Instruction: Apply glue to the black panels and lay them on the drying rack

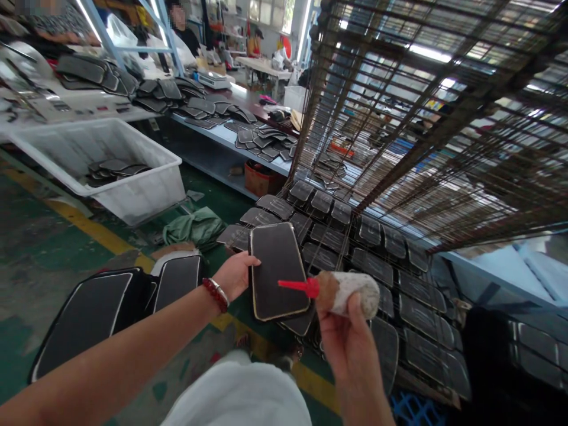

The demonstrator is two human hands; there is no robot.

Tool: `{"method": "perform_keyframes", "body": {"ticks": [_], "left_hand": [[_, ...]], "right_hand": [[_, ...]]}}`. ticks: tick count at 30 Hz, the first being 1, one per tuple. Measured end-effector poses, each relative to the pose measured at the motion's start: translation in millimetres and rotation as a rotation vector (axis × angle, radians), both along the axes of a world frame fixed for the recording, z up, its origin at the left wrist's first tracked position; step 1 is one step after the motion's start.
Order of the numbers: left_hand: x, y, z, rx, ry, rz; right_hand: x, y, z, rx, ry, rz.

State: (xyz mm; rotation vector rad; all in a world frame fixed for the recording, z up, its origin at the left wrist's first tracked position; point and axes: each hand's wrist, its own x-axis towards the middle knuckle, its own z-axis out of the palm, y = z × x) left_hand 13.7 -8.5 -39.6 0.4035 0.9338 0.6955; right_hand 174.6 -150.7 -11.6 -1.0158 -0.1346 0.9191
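**Red nozzle (295, 286) over black panel (277, 266), edge grip only**

Left hand (233, 275) pinches the panel's near-side edge, thumb on top; right hand (352, 340) is wrapped round a grubby white squeeze bottle (355, 289). Risk: over-squeezing could blob the matte face; a slack pinch could let the panel tilt. Panel is held above rows of rounded, pale-rimmed panels (328, 236). Rusty wire racks (399, 148) beyond, smooth plastic tub (151, 192) off left.

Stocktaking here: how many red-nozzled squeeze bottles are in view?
1 bottle, in the right hand, its nozzle pointing toward the dark panel the left hand holds. Others may be hidden in the background clutter.
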Motion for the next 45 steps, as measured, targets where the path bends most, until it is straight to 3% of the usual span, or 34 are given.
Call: {"method": "perform_keyframes", "body": {"ticks": [5,11,18,20,24,26,32,36,38,41,45], "left_hand": [[7.9,-20.6,9.2,-0.002,-0.062,-0.211],[15.4,-23.5,16.9,0.004,-0.068,-0.304],[12.6,-9.5,24.2,0.056,-0.024,-0.317],[11.7,-9.3,27.0,0.066,-0.035,-0.343],[13.5,-14.4,31.4,0.074,-0.050,-0.403],[16.0,-16.3,31.9,0.079,-0.050,-0.423],[21.2,-11.1,30.1,0.111,0.015,-0.444],[23.6,-10.3,32.5,0.106,0.029,-0.518],[27.2,-8.6,28.7,0.093,0.043,-0.562],[39.5,-0.7,11.9,0.084,0.116,-0.575],[65.8,7.7,-18.8,0.031,0.181,-0.432]], "right_hand": [[45.3,32.6,5.2,0.037,-0.299,-0.018],[43.8,32.0,2.7,0.065,-0.416,-0.066],[41.7,-12.7,12.6,0.040,-0.382,0.312],[51.4,-15.4,17.1,0.038,-0.404,0.243],[65.1,-8.0,23.5,0.120,-0.513,-0.020],[63.3,-8.2,23.0,0.147,-0.533,-0.021],[51.6,-30.2,11.8,0.087,-0.393,0.239],[60.2,-33.1,7.3,0.113,-0.297,-0.015],[64.2,-33.7,6.1,0.132,-0.288,-0.091],[65.5,-37.0,2.0,0.107,-0.217,-0.055],[83.7,-51.9,-8.0,0.116,0.012,-0.126]]}}
